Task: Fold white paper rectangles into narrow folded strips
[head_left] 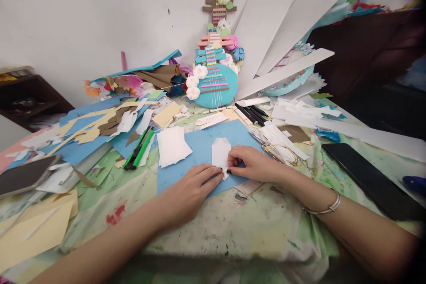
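Paper lies under both hands: a small white piece with angled top corners (219,151), flat on a blue rectangular sheet of paper (199,136) in front of the person. The left hand (196,183) rests with its fingers stretched out loosely, the fingertips on the lower edge of the white piece; whether its thumb closes on anything I cannot tell. The right hand (249,163) has its fingers curled in, with the thumb and forefinger at the lower right edge of the same piece; whether they pinch it or only press on it I cannot tell. The fingertips of both hands come close together there. A silver-coloured bangle (328,208) circles the right wrist.

Left of the white piece, a stack of white paper squares (172,145) lies partly over the blue sheet's edge, and beyond it a green-and-black utility knife (139,148). Scissors with gold-coloured loop handles (265,145) lie just behind the right hand, near a cluster of black markers (252,114). Farther right is a black phone (368,179). Behind everything, against the wall, stands a turquoise, round-bodied paper instrument (228,82) with white paper flowers (200,72).
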Demonstrator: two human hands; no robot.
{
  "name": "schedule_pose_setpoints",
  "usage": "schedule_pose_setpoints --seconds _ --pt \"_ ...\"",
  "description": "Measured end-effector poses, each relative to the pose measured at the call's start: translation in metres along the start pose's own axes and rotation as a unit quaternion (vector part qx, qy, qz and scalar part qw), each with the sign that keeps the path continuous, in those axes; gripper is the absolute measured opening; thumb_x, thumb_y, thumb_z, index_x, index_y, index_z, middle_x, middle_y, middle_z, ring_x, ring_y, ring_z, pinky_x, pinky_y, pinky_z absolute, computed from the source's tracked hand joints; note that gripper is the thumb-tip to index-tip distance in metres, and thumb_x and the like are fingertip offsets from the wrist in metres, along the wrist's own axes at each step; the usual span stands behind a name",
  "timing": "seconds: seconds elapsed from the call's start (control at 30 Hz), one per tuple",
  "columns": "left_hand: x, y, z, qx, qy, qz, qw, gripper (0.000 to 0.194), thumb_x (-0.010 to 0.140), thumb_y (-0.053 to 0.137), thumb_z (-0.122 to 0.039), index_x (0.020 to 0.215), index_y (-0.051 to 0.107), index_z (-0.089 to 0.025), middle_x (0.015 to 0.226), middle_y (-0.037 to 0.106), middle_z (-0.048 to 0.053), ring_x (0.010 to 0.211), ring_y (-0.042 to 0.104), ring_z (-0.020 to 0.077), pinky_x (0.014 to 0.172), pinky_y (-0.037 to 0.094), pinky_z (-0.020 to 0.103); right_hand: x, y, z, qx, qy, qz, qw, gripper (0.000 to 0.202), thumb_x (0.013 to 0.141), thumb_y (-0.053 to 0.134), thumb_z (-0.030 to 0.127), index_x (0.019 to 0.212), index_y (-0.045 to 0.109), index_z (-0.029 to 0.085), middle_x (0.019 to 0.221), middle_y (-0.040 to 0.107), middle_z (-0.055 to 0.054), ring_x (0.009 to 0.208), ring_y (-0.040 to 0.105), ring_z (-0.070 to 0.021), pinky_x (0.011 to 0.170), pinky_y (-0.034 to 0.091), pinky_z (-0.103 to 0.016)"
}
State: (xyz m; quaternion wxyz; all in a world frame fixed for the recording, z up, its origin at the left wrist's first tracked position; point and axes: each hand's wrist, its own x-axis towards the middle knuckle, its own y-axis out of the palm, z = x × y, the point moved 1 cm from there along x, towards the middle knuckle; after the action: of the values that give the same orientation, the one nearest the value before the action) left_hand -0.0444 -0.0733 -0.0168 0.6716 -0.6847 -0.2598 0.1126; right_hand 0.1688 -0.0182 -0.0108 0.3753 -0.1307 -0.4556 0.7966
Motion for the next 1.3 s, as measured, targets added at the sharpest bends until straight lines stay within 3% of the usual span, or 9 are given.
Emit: schedule_pose_setpoints --seconds 0.4,0.63,1.3 --pt "0.0003 -0.0017 0.0018 -0.009 0.027 -0.011 1.0 0.044 0.087 0.033 -0.003 0.128 0.043 -0.013 0.125 0.053 0.015 0.122 0.043 0.0239 0.097 0.042 0.045 -0.0009 -0.0002 0.001 0.003 0.003 0.001 1.0 0.003 0.076 0.059 0.017 0.073 0.057 0.016 0.072 0.057 -0.001 0.07 0.05 -0.0136 0.063 0.037 -0.025" --pt "0.002 -0.0039 0.0021 -0.036 -0.019 -0.015 0.999 0.044 0.086 0.033 -0.003 0.129 0.042 -0.009 0.128 0.049 0.018 0.121 0.042 0.024 0.099 0.042 0.045 0.0001 -0.0011 0.002 0.009 0.0 0.006 1.0 0.002 0.075 0.058 0.016 0.074 0.057 0.016 0.073 0.058 -0.001 0.07 0.05 -0.0136 0.063 0.037 -0.024" --pt "0.0006 -0.0051 0.0083 -0.069 0.001 -0.004 0.998 0.047 0.086 0.036 -0.006 0.132 0.043 -0.014 0.13 0.052 0.011 0.125 0.04 0.024 0.099 0.043 0.045 -0.0003 -0.0018 0.0023 0.007 0.007 0.012 1.0 0.003 0.077 0.058 0.017 0.074 0.057 0.016 0.074 0.058 -0.002 0.071 0.05 -0.0138 0.064 0.037 -0.025"
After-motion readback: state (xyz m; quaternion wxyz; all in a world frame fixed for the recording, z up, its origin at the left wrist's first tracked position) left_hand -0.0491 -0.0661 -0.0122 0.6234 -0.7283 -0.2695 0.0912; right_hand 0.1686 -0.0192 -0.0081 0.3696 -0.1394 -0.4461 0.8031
